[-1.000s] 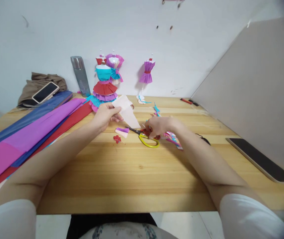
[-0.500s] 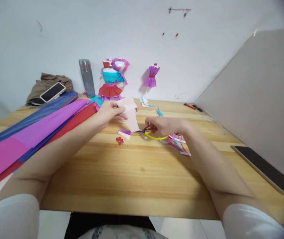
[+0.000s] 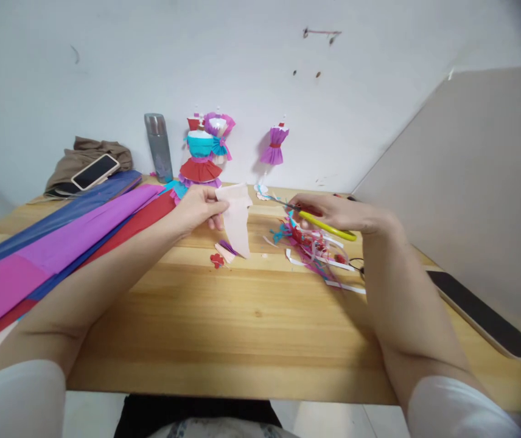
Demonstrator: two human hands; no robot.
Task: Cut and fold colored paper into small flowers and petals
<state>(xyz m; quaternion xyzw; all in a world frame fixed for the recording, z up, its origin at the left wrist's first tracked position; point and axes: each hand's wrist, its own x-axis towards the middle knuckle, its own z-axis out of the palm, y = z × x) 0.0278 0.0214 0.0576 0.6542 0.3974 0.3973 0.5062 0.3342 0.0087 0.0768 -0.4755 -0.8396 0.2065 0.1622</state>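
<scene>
- While the left hand pinches the pale paper near its upper left edge, the sheet hangs free to that hand's right; held at one side only, it could swing or crease if something pushed against it.
- Beneath the sheet's lower tip, just below the left hand, lies a purple strip; blades coming in low might catch both, though whether the two touch I cannot tell.
- To the left hand's right, well apart from it, the right hand grips yellow-handled scissors; their blades point leftward, so a finger straying into their line could get nicked.
- Directly under the right hand, tangled scraps could snag on the scissors and be dragged along.
- Nearer the body than the left hand, a small red flower could be brushed aside by a lowered wrist.
- Beyond both hands, roughly between them, a purple dress stands on a slim support; a careless forward reach with the scissors might topple it.
- Behind the left hand, the layered red-and-blue dress is close enough for a backward knock from the knuckles to crush its paper skirt.
</scene>
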